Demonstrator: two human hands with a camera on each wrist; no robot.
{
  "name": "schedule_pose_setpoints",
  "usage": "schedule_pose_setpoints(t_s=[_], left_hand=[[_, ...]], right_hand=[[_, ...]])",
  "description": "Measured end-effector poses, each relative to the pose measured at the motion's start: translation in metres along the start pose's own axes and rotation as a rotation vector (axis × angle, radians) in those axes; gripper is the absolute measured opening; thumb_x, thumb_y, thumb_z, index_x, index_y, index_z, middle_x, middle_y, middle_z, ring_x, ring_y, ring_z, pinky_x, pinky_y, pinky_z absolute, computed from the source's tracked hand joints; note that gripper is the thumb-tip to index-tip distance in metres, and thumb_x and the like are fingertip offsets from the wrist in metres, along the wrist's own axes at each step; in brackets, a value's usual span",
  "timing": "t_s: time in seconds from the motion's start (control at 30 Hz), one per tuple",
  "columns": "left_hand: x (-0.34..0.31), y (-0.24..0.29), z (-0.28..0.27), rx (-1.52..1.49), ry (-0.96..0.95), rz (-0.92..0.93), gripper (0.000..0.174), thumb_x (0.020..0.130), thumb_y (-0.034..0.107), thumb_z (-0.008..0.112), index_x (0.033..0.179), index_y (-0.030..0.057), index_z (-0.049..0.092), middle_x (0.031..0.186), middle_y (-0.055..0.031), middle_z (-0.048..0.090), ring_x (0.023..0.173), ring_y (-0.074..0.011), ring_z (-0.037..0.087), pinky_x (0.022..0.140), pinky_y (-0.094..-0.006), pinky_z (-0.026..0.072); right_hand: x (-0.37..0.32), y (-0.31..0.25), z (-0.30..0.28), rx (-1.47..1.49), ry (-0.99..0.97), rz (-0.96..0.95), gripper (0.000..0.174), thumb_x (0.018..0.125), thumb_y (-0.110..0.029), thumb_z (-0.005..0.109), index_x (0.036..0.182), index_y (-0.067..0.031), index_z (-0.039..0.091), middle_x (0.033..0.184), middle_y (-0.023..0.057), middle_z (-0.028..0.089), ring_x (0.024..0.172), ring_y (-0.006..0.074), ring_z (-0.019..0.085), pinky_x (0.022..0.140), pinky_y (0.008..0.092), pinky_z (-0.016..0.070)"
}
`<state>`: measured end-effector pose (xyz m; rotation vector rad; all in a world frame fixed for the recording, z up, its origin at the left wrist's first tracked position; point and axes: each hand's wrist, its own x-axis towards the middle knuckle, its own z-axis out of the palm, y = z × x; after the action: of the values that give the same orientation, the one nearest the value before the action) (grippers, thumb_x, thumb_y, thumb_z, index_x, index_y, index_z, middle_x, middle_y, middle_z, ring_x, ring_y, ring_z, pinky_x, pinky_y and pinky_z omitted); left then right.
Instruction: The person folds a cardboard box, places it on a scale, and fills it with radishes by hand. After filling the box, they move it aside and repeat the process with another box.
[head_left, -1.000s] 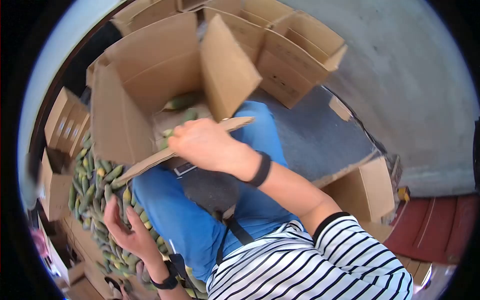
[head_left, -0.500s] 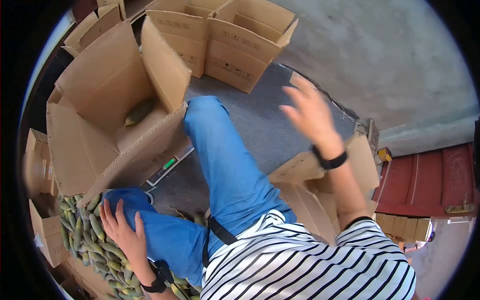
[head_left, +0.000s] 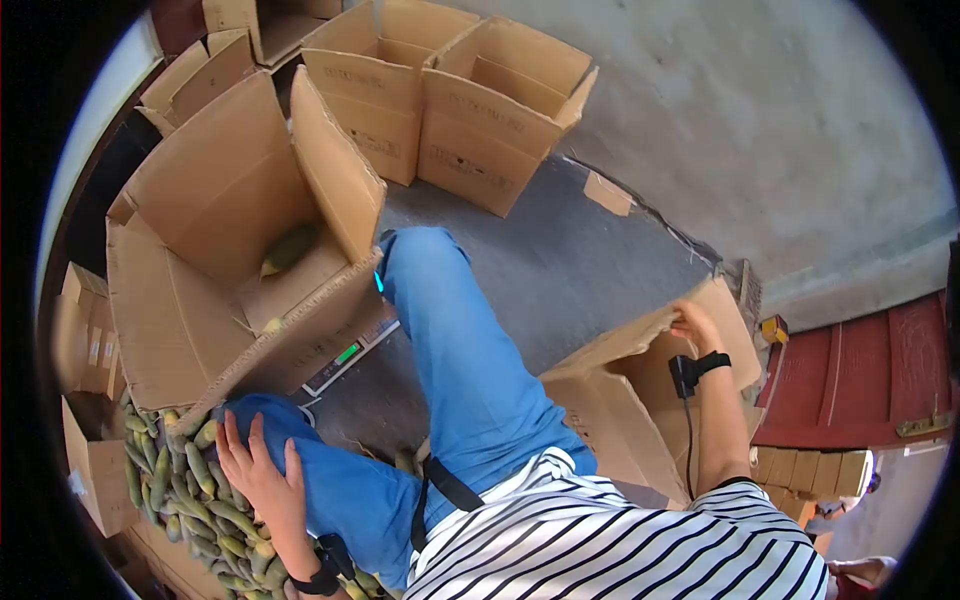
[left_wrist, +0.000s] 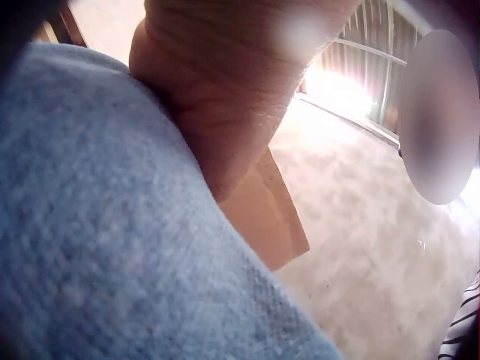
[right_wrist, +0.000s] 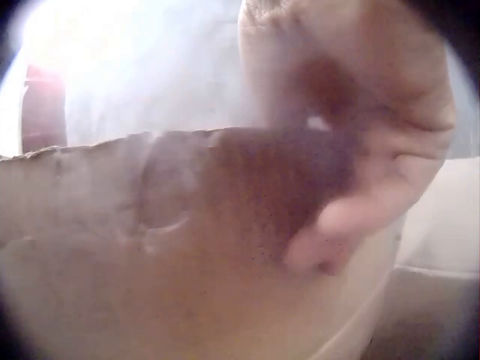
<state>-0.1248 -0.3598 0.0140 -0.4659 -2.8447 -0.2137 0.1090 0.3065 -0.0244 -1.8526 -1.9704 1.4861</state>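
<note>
The right hand [head_left: 697,328] grips the top edge of an open cardboard box [head_left: 620,425] at the right; in the right wrist view the fingers of that hand [right_wrist: 360,165] curl over a cardboard flap [right_wrist: 187,247]. Against the blue-clad left knee [head_left: 350,480] rests the left hand [head_left: 265,485], fingers spread and holding nothing. In the left wrist view, part of the left hand [left_wrist: 225,82] lies against blue cloth [left_wrist: 112,210]. A large open box [head_left: 190,190] at the left contains a green, cucumber-like vegetable [head_left: 289,250] and stands by a scale with a lit display [head_left: 347,354].
Many green and yellowish vegetables [head_left: 200,500] are heaped at the lower left. Two open boxes [head_left: 480,150] stand at the back, near a grey wall [head_left: 780,140]. Smaller boxes [head_left: 95,455] line the left side. A red door [head_left: 860,370] is at the right.
The right hand has let go of the large box's flap and moved right to the other box, where it now grips the edge. The left hand has come to rest on the knee.
</note>
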Motion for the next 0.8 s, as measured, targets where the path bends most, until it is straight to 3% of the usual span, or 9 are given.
schedule_pose_setpoints(t_s=[0.1,0.3,0.47,0.57,0.6,0.63,0.67,0.7,0.8], left_hand=[[-0.002,0.002,-0.004,-0.002,0.001,-0.044,0.049,0.082,0.02,0.067,0.128,0.0068,0.056,0.148,-0.0161,0.039,0.14,-0.0388,0.029,0.112,-0.0514,0.0241],[-0.006,0.001,-0.013,0.008,-0.01,-0.113,0.049,0.08,0.018,0.067,0.126,0.0059,0.057,0.149,-0.0163,0.038,0.141,-0.0391,0.029,0.113,-0.0504,0.0236],[-0.01,-0.001,-0.019,0.005,-0.011,-0.163,0.049,0.078,0.015,0.068,0.125,0.0052,0.058,0.149,-0.0167,0.038,0.141,-0.0393,0.029,0.114,-0.0497,0.0235],[-0.014,-0.003,-0.022,0.015,-0.019,-0.19,0.049,0.078,0.014,0.068,0.125,0.0052,0.059,0.15,-0.017,0.038,0.141,-0.0392,0.028,0.114,-0.0495,0.0234],[-0.015,-0.003,-0.024,0.011,-0.019,-0.192,0.049,0.078,0.014,0.068,0.125,0.005,0.059,0.15,-0.0169,0.038,0.141,-0.0391,0.028,0.114,-0.0494,0.0234],[-0.014,-0.002,-0.024,0.004,-0.018,-0.191,0.049,0.078,0.015,0.068,0.125,0.0048,0.059,0.15,-0.0168,0.037,0.141,-0.039,0.028,0.114,-0.0492,0.0233],[-0.015,-0.001,-0.023,0.006,-0.022,-0.202,0.049,0.078,0.015,0.068,0.125,0.0048,0.059,0.15,-0.0168,0.037,0.141,-0.039,0.028,0.114,-0.0492,0.0233],[-0.015,0.0,-0.023,0.005,-0.016,-0.214,0.049,0.077,0.015,0.069,0.125,0.0052,0.059,0.149,-0.0169,0.038,0.141,-0.0391,0.029,0.114,-0.0493,0.0235],[-0.016,-0.001,-0.023,-0.012,-0.007,-0.229,0.049,0.077,0.016,0.07,0.124,0.0063,0.06,0.149,-0.0172,0.039,0.14,-0.0392,0.03,0.114,-0.0497,0.0239]], right_hand=[[0.034,-0.008,-0.041,0.193,0.206,0.025,0.025,0.087,-0.02,0.058,0.104,-0.0019,0.058,0.091,0.0178,0.061,0.072,0.0269,0.062,0.07,0.0418,0.0579],[0.124,-0.08,-0.087,0.239,0.287,-0.248,0.021,0.081,-0.017,0.06,0.095,-0.0032,0.06,0.073,0.0076,0.056,0.059,0.0218,0.056,0.053,0.0395,0.0576],[0.168,-0.218,0.005,0.03,0.294,-0.528,0.012,0.082,-0.014,0.056,0.083,-0.0035,0.061,0.068,0.0086,0.059,0.051,0.0205,0.054,0.043,0.0346,0.0424],[0.153,-0.291,0.088,0.317,0.227,-0.584,0.014,0.08,-0.005,0.054,0.089,0.0035,0.061,0.071,0.0094,0.061,0.053,0.0217,0.056,0.044,0.0355,0.0411],[0.183,-0.299,0.107,0.378,0.158,-0.74,0.026,0.08,0.001,0.051,0.104,0.0045,0.062,0.077,0.0101,0.063,0.055,0.0205,0.058,0.047,0.0341,0.0461],[0.152,-0.315,0.128,0.023,0.313,-0.738,0.041,0.084,-0.003,0.054,0.125,0.0016,0.057,0.09,0.0123,0.065,0.064,0.0198,0.061,0.056,0.0327,0.0525],[0.13,-0.322,0.151,0.111,0.181,-0.665,0.053,0.088,-0.012,0.06,0.139,-0.0031,0.048,0.104,0.0138,0.063,0.077,0.0184,0.064,0.064,0.0313,0.0553],[0.115,-0.325,0.166,0.076,0.028,-0.638,0.062,0.089,-0.025,0.066,0.141,-0.0013,0.043,0.112,0.0154,0.061,0.086,0.0183,0.064,0.068,0.0306,0.0549],[0.141,-0.303,0.191,-0.561,0.14,-1.007,0.068,0.087,-0.037,0.065,0.141,-0.0018,0.043,0.13,0.0216,0.058,0.118,0.0343,0.056,0.1,0.0419,0.0435]])
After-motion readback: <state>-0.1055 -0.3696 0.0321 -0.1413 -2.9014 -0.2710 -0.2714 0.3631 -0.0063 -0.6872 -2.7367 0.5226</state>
